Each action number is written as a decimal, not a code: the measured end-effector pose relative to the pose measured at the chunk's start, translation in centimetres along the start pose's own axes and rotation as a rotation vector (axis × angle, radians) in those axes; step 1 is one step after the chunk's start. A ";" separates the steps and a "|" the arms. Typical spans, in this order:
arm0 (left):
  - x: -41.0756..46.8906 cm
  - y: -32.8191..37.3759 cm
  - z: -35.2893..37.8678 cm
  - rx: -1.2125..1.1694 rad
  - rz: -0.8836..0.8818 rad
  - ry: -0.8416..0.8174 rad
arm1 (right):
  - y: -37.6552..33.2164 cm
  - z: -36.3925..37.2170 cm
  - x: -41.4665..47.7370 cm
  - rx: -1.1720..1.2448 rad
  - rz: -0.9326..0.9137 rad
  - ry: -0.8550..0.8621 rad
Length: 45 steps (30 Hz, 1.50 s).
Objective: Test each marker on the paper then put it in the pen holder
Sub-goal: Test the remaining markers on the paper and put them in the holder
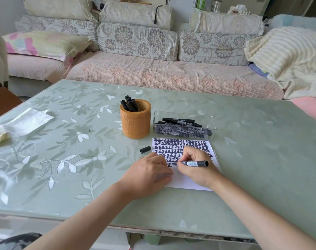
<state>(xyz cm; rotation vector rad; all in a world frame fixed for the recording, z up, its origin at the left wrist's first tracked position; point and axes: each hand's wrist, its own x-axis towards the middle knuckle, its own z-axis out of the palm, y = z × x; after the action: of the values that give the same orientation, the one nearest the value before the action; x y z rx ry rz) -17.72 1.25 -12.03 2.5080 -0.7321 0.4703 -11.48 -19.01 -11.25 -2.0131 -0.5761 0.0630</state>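
Writing with one uncapped marker [196, 163], the right hand [198, 170] has its fingers curled tight round the barrel near the nib. The marker lies almost level. Its tip points left and touches the paper [188, 184] at the bottom row of black characters, and its blunt tail sticks out to the right past the knuckles. The left hand [150, 173] grips nothing; it rests palm down, fingers relaxed, on the sheet's left edge, just beside the nib. There is one sheet, its upper part filled with several rows of the same bold mark and its lower part blank. One loose black cap [145, 149] lies on the table [72, 159] just off the paper's upper left corner, apart from both hands. One round orange pen holder [135, 123] stands beyond the cap, with four black markers [129, 103] leaning in it, as far as can be counted. To its right, touching the paper's far edge or nearly so, sits one clear plastic box [185, 115] with a pile of black markers lying flat; their number cannot be told. Far to the left lies one crumpled white cloth [25, 121]. Behind the table stands a sofa [153, 74].
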 end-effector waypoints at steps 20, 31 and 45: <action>0.0 0.0 0.0 -0.004 0.003 -0.002 | 0.0 -0.3 0.0 0.025 0.004 -0.063; 0.0 -0.2 0.0 -0.010 0.021 -0.007 | -0.4 -0.5 0.2 0.270 0.093 0.036; 0.3 -4.2 -1.8 0.167 -0.386 0.186 | -2.3 -1.8 1.7 0.371 0.138 -0.129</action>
<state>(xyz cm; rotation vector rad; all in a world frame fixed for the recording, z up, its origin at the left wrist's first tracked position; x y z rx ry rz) -15.36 5.18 -11.89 2.6269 -0.1349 0.6322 -10.36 -18.90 -8.09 -1.6907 -0.4662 0.3595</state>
